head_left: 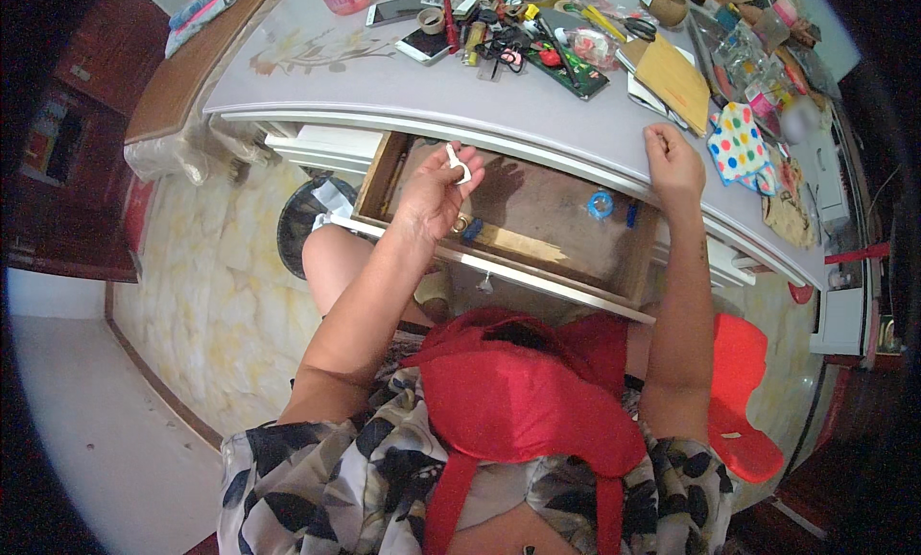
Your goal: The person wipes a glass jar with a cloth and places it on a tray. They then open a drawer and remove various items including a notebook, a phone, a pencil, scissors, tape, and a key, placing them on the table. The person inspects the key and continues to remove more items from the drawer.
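Observation:
My left hand (434, 196) is over the left part of a pulled-out wooden drawer (537, 192). Its fingers pinch a small crumpled white piece (459, 165), maybe paper or tissue. My right hand (675, 164) is curled closed at the tabletop's front edge, right of the drawer; whatever it might hold is hidden. Inside the drawer lie a blue ring (600, 205) like a tape roll and a small dark blue piece (631, 214). Near my left wrist sit a small brass-coloured ring (461, 225) and a small blue item (472, 230).
The pale table (326, 75) carries clutter at the back: a phone (428, 45), scissors (640, 27), a tan envelope (674, 81) and a dotted cloth (739, 142). A dark waste bin (299, 227) stands left of the drawer. A red stool (743, 392) is at the right.

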`<state>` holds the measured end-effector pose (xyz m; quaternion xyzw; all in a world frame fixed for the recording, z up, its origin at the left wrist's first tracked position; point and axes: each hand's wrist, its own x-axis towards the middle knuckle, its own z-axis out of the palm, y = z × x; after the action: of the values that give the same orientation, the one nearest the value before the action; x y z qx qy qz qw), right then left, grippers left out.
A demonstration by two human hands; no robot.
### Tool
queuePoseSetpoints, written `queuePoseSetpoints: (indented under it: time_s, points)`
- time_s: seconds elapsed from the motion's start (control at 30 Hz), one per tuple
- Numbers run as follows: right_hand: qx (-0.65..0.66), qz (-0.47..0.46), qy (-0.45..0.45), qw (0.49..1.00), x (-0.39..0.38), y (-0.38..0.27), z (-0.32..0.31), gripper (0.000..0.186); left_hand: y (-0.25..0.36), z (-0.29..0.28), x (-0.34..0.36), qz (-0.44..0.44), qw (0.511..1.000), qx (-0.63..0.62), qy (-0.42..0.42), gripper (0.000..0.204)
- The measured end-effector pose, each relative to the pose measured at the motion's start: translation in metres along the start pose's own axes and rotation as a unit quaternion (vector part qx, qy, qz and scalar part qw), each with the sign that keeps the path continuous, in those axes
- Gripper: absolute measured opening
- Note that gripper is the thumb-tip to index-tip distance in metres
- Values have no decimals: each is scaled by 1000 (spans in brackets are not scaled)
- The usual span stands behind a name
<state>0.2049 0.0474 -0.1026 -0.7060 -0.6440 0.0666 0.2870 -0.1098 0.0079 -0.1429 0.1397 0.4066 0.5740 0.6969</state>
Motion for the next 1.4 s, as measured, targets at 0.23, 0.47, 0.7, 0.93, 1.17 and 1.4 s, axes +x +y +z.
queuePoseSetpoints:
  time_s: [0.23, 0.47, 0.7, 0.93, 1.17, 1.4]
  points:
    - [-10, 8, 6, 1000, 2, 5, 2, 28, 7, -19, 17, 14, 989, 146, -34, 35]
    - [-15, -8, 18, 1000, -1, -1, 1, 28, 4, -29, 20, -6, 982, 173, -76, 19]
    - [-7, -10, 19, 1000, -1, 3, 3, 29, 2, -26, 21, -28, 995, 87, -45, 20]
    - [-24, -1, 16, 1000, -3, -3, 0, 27, 10, -43, 26, 32, 996, 87, 15, 19]
    - [-15, -13, 33, 999, -4, -2, 3, 26, 23, -44, 24, 78, 985, 72, 133, 36]
    - [0, -50, 87, 995, -6, -2, 6, 24, 42, -44, 23, 174, 970, 72, 153, 31]
